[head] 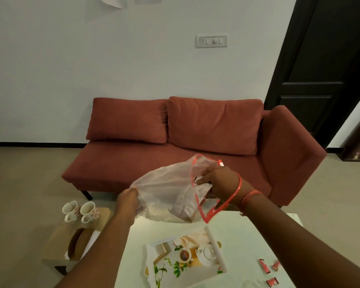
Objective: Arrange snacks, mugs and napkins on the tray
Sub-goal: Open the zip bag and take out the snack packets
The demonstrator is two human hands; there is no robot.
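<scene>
I hold a clear plastic zip bag with a red seal above the white table. My left hand pinches the bag's closed bottom end. My right hand reaches into the bag's mouth and grips a silvery snack packet inside. Below lies a white tray printed with a teapot, cup and leaves. Three small red snack bars lie on the table at the right. Two floral mugs stand on a low cardboard box at the left, beside a napkin box.
A red sofa stands behind the table against a white wall. A dark door is at the right. Beige floor lies to the left of the box.
</scene>
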